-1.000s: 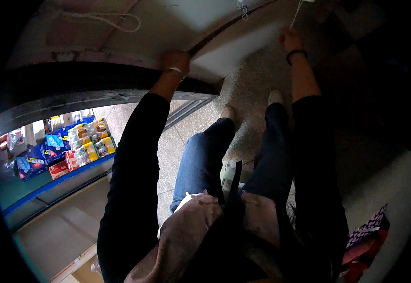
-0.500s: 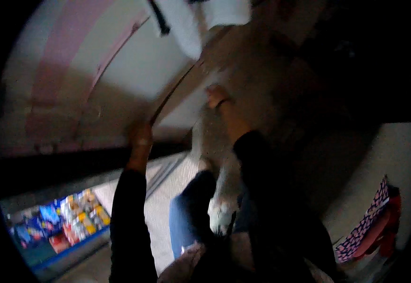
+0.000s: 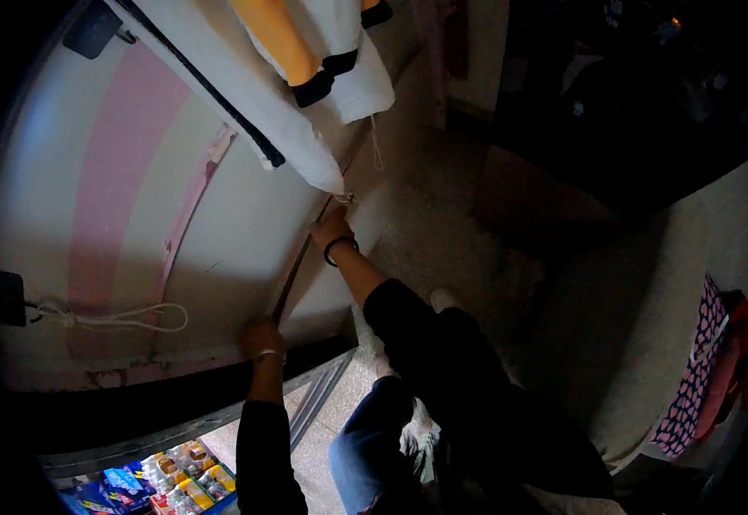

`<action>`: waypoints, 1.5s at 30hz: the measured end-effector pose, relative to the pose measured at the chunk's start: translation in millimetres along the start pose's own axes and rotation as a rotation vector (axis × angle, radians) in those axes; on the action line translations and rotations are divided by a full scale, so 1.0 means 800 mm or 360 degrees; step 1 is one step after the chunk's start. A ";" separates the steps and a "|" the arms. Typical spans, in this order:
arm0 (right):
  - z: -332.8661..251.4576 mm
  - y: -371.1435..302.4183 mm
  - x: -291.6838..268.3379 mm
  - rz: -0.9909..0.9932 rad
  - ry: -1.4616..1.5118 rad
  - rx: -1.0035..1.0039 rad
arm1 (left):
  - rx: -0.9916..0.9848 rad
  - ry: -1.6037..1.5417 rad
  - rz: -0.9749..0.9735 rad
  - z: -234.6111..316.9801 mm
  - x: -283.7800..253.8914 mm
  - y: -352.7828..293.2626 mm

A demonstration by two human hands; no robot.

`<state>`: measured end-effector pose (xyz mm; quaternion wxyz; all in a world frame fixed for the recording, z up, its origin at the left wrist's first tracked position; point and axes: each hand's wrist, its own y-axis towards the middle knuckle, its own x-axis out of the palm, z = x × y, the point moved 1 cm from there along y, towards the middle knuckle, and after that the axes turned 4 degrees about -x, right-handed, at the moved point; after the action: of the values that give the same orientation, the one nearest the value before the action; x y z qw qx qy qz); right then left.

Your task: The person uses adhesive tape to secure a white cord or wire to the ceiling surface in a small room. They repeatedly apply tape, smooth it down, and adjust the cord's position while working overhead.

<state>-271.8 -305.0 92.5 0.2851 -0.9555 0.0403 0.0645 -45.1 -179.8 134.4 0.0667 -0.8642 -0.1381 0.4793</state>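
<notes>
A white door (image 3: 219,223) with pink stripes and a worn pink strip leans across the left side, its dark edge running diagonally. My left hand (image 3: 264,339), with a thin band at the wrist, is closed round the lower part of that edge, its fingers mostly in shadow. Higher up, my right hand (image 3: 333,227), wearing a black bracelet, has its fingers bent over the same edge. Just above it hangs the tip of a white garment (image 3: 305,154) with a black-trimmed edge and a thin drawstring (image 3: 377,146).
Dark hooks (image 3: 8,298) are fixed to the door, one with a looped white cord (image 3: 146,316). Orange sleeves (image 3: 284,43) with black cuffs hang above. Packaged goods (image 3: 181,481) show through the opening at lower left. A heart-patterned cloth (image 3: 691,378) lies at right beside red fabric (image 3: 730,369).
My right hand has come left, onto the door's edge. My left hand appears lower in the picture, still at the edge. The view has shifted, showing more of the hanging clothes.
</notes>
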 end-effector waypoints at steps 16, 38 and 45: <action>0.083 0.101 0.011 0.0301 -0.0447 -0.0295 | -0.0077 -0.0356 -0.0253 0.051 -0.003 0.003; 0.046 0.045 0.006 0.0132 -0.0397 -0.0310 | -0.0061 -0.0199 -0.0265 0.032 0.002 -0.005; 0.037 0.036 0.004 0.0048 -0.0359 -0.0325 | -0.0137 -0.0229 -0.0296 0.029 -0.004 -0.004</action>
<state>-274.9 -312.9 51.7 0.1882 -0.9655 0.0155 0.1796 -66.8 -178.2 126.0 0.0637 -0.8131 -0.2425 0.5254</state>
